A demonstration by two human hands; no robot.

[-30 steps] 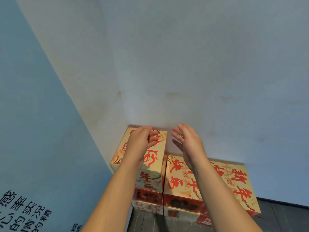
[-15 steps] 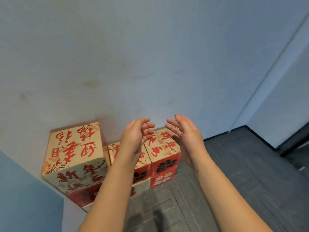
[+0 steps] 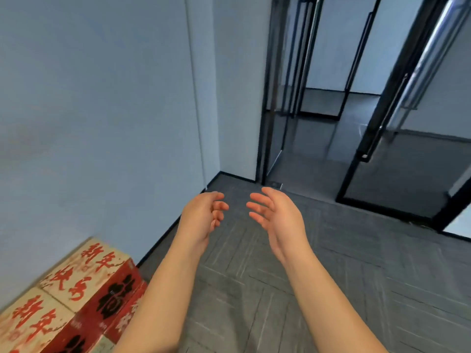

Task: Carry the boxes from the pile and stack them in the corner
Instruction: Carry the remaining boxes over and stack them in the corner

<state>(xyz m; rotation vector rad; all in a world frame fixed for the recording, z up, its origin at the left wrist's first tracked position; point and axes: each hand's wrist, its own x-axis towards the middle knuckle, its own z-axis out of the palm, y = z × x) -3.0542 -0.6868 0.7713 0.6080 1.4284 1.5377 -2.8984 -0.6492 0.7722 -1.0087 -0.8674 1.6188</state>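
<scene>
Both hands raised and empty over the floor; boxes at lower left against the wall.

Left hand [image 3: 201,217] and right hand [image 3: 277,220] are held out level, palms facing, a gap between them; fingers loosely curled, slightly spread, gripping nothing. Grey patterned floor [image 3: 254,289] below; pale wall [image 3: 102,123] to the left, black-framed glass doors [image 3: 382,149] ahead right. Boxes [image 3: 84,271] sit against the wall, below the hands, the left forearm just beside their right edge. Cream tops with red characters, red sides with black print; two tops touch side by side.
</scene>
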